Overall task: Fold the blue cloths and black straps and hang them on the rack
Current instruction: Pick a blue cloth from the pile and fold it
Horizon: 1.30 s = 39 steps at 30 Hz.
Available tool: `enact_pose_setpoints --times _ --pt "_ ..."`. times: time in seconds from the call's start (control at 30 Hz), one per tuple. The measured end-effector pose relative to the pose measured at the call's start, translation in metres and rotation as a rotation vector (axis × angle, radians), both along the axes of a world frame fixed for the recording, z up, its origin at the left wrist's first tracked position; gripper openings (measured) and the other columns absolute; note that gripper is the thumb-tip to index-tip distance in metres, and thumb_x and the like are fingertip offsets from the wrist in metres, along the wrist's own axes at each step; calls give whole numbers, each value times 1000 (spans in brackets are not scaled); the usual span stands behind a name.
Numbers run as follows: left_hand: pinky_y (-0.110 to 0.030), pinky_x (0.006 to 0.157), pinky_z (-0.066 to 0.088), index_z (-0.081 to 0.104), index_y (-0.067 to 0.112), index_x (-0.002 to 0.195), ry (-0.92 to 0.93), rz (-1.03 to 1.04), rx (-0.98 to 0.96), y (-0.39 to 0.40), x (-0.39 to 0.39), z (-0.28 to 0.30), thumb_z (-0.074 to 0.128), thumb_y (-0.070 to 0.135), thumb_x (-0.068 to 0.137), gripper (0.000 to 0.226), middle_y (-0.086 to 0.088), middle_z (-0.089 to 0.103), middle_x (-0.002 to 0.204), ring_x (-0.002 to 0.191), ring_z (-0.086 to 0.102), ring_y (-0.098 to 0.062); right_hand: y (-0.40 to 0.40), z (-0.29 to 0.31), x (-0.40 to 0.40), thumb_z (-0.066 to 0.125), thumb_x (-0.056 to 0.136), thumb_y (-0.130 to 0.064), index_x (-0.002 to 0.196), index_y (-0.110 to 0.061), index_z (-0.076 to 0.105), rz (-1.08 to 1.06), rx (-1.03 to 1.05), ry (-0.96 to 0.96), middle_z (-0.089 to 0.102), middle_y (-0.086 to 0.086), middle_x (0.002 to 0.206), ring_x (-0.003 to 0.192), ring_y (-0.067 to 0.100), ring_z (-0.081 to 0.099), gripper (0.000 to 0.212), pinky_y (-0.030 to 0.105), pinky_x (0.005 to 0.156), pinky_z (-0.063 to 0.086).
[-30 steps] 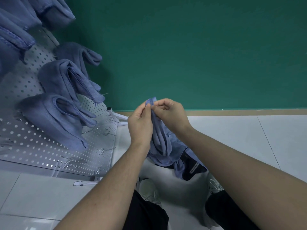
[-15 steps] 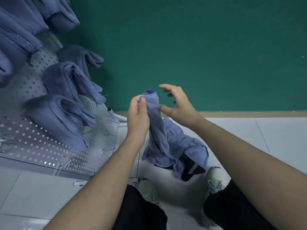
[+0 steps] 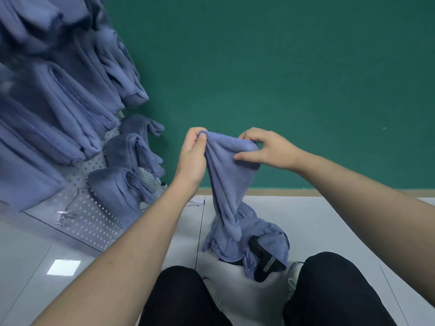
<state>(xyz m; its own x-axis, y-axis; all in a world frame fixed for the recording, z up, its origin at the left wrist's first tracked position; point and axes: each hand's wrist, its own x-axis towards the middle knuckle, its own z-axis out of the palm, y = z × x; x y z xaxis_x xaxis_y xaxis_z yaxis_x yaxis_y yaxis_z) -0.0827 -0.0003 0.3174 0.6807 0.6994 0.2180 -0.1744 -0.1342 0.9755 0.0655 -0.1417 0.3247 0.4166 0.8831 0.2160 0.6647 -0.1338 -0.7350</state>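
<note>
My left hand (image 3: 193,154) and my right hand (image 3: 266,148) each pinch an end of the top edge of a blue cloth (image 3: 227,175), stretching that edge between them at chest height. The cloth hangs down to a heap of blue cloths (image 3: 235,245) on the floor between my knees. A black strap (image 3: 264,264) with a small printed label lies tangled in that heap. Several folded blue cloths (image 3: 70,109) hang on the white perforated rack (image 3: 91,220) at the left.
A green wall (image 3: 282,67) with a tan baseboard stands straight ahead. Bare metal hooks (image 3: 67,214) stick out of the rack's lower part. My knees in black trousers (image 3: 329,290) and a white shoe (image 3: 293,276) are at the bottom, on pale floor tiles.
My right hand let go, then took hold of the cloth's top edge further right. Both hands rose and spread the edge. The view tilted up, showing more hung cloths.
</note>
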Motion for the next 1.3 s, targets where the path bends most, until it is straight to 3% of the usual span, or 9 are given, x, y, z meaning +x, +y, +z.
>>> enact_pose_setpoints --times 0.2,0.43,0.57,0.7,0.83,1.0,1.1,1.2,1.3 --pt "-27 69 37 54 25 88 57 64 125 -4 -15 46 45 30 95 12 11 54 79 73 47 -6 -28 60 -5 76 88 -30 67 -14 50 -44 2 57 45 -13 57 55 3 35 38 18 53 30" --pt "-37 82 44 49 20 103 391 169 564 -17 -39 85 34 29 107 19 -3 62 98 93 56 -28 -58 124 -22 70 89 -39 76 -24 50 -30 -181 -280 57 -18 67 61 11 45 28 29 60 43" --pt "-41 79 45 44 20 101 365 194 613 -29 -48 106 30 30 108 19 -4 59 93 90 55 -31 -67 149 -34 71 90 -28 78 -21 47 -47 -87 -208 54 -10 69 61 6 42 28 26 59 38" --pt "-40 80 45 48 20 100 206 129 369 -40 -47 125 34 27 107 18 3 54 87 81 50 -19 -71 166 -47 71 91 -15 87 -19 41 -75 62 29 55 1 71 61 10 44 31 24 55 38" --pt "-35 73 41 49 35 93 89 90 195 -52 -50 140 35 32 104 19 10 53 81 72 45 -11 -80 184 -60 72 92 -14 124 -20 46 -108 96 432 70 6 86 75 15 67 42 28 68 57" --pt "-24 73 45 53 33 98 20 82 136 -67 -53 149 38 31 107 17 10 62 90 74 54 -3 -88 187 -69 66 94 -15 97 -16 64 -123 -85 821 72 -2 84 72 9 69 3 24 66 60" --pt "-23 73 51 59 24 103 56 40 -47 -77 -58 150 48 41 104 21 8 67 90 75 59 -4 -87 181 -74 58 99 -18 102 -21 64 -143 -33 852 72 -5 86 75 9 68 7 25 70 59" --pt "-35 87 57 68 14 114 199 -157 -348 -81 -65 151 59 57 93 49 -4 76 107 96 71 -17 -83 180 -82 57 98 -16 103 -20 59 -169 31 801 67 -2 90 78 12 63 7 26 68 55" --pt "-34 90 54 71 8 117 306 -385 -497 -86 -78 147 66 46 91 46 -10 74 113 97 72 -18 -79 181 -88 58 96 -11 97 -18 62 -199 82 774 71 -1 91 82 14 65 8 30 73 53"
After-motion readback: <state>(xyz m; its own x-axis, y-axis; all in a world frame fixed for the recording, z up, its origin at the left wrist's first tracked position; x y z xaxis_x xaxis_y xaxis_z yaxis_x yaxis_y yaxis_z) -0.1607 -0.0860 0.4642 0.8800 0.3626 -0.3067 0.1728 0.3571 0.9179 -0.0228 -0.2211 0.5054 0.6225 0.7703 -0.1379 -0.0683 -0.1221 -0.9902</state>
